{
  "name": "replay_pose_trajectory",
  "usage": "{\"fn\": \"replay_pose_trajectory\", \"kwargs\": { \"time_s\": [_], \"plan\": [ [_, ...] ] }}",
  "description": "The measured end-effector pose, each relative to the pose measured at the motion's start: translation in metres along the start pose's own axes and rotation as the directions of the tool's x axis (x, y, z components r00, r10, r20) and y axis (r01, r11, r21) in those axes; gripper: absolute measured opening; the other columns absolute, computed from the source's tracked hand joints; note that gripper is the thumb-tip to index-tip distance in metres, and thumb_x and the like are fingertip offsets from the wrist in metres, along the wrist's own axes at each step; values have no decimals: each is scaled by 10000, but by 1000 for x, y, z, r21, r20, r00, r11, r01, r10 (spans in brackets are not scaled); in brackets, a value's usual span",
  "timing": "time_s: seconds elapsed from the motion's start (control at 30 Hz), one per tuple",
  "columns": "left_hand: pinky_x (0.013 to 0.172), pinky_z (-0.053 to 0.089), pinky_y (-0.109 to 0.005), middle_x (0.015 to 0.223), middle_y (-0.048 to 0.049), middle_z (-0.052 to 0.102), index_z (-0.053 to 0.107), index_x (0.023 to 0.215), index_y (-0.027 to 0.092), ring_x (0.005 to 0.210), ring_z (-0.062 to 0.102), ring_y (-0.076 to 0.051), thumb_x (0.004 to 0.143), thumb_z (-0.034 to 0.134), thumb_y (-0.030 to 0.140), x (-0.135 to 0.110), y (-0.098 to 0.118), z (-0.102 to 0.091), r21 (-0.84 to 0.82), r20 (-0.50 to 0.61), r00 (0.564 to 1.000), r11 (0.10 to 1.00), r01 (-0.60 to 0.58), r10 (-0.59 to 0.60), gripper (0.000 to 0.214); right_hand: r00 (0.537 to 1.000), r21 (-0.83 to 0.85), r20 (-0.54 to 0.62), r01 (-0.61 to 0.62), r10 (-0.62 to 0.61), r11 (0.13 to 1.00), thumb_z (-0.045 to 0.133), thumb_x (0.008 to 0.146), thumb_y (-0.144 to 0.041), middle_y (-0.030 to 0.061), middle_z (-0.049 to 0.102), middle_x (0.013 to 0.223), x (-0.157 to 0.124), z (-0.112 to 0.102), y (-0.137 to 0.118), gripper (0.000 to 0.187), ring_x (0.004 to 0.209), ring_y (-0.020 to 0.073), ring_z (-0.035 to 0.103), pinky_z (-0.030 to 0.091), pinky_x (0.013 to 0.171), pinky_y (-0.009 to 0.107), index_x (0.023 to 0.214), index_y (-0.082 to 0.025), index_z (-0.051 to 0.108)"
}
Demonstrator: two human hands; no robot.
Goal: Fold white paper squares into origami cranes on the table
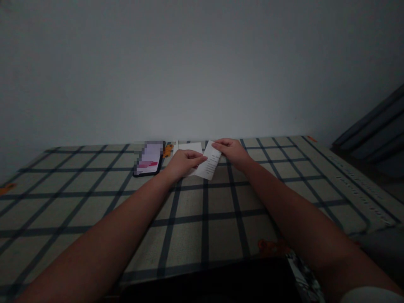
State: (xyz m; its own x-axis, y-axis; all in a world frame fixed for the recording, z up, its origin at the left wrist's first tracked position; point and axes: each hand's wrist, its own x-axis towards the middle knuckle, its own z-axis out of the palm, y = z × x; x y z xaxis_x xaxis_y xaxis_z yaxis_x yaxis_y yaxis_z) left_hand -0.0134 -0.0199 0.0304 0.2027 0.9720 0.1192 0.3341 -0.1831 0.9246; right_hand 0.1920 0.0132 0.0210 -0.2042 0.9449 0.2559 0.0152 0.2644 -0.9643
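Both my arms reach far forward over a checked bed sheet (pixel 94 185). A small printed white paper slip (pixel 209 166) is held between my hands. My left hand (pixel 184 161) pinches its left side with closed fingers. My right hand (pixel 231 151) grips its top right corner, fingers closed as well. Under and behind the slip lies another white sheet (pixel 190 147), flat on the sheet. A phone (pixel 149 160) with a lit screen rests just left of my left hand.
A plain pale wall rises right behind the bed. Small orange marks (pixel 168 149) show on the fabric near the phone. A dark object (pixel 208 280) sits at the near edge below my arms. Dark slanted furniture (pixel 372 130) stands at the right.
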Motion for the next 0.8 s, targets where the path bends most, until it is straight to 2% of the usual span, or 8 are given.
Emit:
{"fn": "replay_pose_trajectory", "kwargs": {
  "time_s": [0.17, 0.47, 0.53, 0.6, 0.7, 0.8],
  "plan": [
    [535, 382, -243, 621, -41, 668, 776, 785, 140, 550, 538, -118, 714, 766, 414, -2, 5, -2, 95, 18, 999, 995, 29, -31, 283, 1000, -67, -6, -4, 3, 998, 731, 743, -420, 53, 720, 860, 0, 0, -2, 268, 748, 152, 613, 491, 693, 293, 850, -175, 738],
    [514, 381, -237, 621, -37, 662, 756, 757, 150, 534, 539, -109, 693, 779, 366, -1, -1, 1, -22, 63, 995, 997, 75, -73, 226, 1000, -85, -1, -11, 11, 996, 739, 745, -386, 50, 714, 849, -2, 1, -4, 224, 746, 149, 610, 493, 688, 285, 825, -177, 730],
    [507, 371, -236, 588, -26, 643, 749, 736, 148, 508, 519, -101, 692, 780, 376, 0, -4, 1, -10, 60, 996, 998, 63, -62, 235, 1000, -40, -12, -12, 11, 999, 755, 734, -378, 42, 708, 841, -2, 3, -4, 225, 742, 139, 609, 503, 701, 280, 825, -175, 722],
    [516, 377, -236, 595, -26, 649, 748, 746, 142, 509, 519, -99, 692, 780, 398, 2, -6, 0, -3, 20, 999, 999, 44, -44, 263, 999, 76, -29, -16, 18, 997, 759, 734, -373, 33, 707, 865, -1, 4, -4, 238, 763, 134, 622, 522, 727, 280, 870, -183, 710],
    [555, 414, -242, 676, -42, 688, 747, 786, 134, 561, 557, -111, 691, 777, 437, 5, -9, -1, -45, -93, 996, 999, -15, 10, 319, 996, 219, 62, -78, 66, 973, 738, 762, -373, 40, 716, 948, -1, 6, -5, 270, 824, 142, 653, 551, 771, 299, 959, -194, 696],
    [601, 456, -255, 728, -45, 702, 746, 798, 133, 601, 573, -120, 688, 774, 463, 7, -12, -2, -90, -166, 984, 992, -84, 68, 349, 967, 168, 207, -185, 149, 968, 756, 749, -340, 61, 728, 915, -2, 7, -5, 234, 817, 149, 669, 562, 782, 310, 894, -162, 710]
  ]
}}
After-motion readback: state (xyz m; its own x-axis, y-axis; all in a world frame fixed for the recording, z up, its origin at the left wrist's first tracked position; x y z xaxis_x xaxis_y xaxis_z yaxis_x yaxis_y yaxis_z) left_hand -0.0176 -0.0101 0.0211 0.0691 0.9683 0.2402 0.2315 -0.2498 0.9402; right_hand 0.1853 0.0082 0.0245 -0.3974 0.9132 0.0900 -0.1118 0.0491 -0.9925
